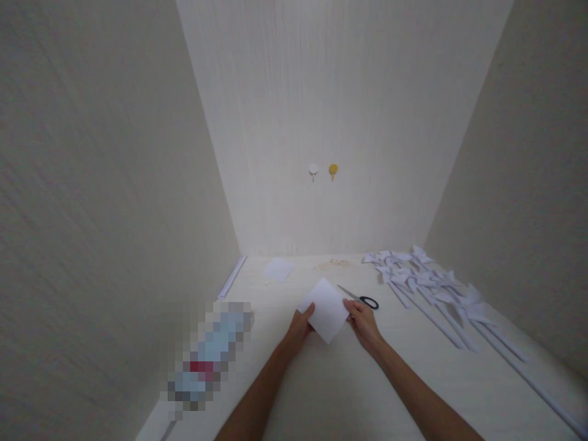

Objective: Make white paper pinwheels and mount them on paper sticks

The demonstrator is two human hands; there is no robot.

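Above the tabletop [331, 398], the left hand [299, 326] and right hand [364, 318] hold a white sheet [327, 312] turned cornerwise between them, the fingers of each pinching a side corner with the thumb on top. Paper this thin probably handles best under a light, even pinch, both corners level so that it neither buckles nor takes a stray crease. The right hand should mind the scissors [362, 299] just beyond it, with pinwheels [416, 280] farther right and a spare sheet [278, 269] at the back left.
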